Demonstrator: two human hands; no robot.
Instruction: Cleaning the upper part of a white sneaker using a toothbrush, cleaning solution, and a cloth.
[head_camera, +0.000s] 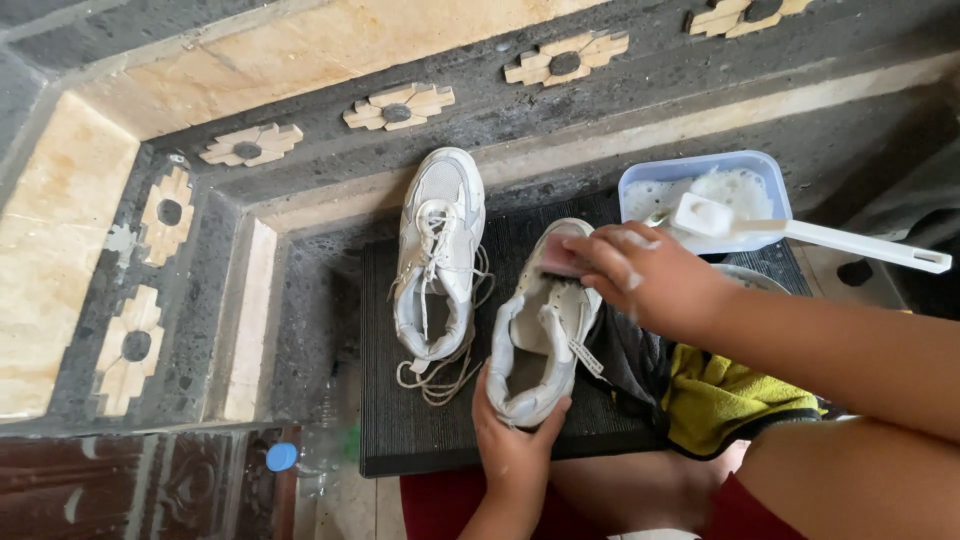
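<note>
Plastic tub (770, 172) holds suds and a white brush (800, 232).

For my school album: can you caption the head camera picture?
Left hand steadies a white sneaker while the soapy right hand scrubs its toe with a pink sponge.

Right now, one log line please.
left hand: holds white sneaker heel | right hand: pink sponge on toe | second sneaker: on mat
</note>
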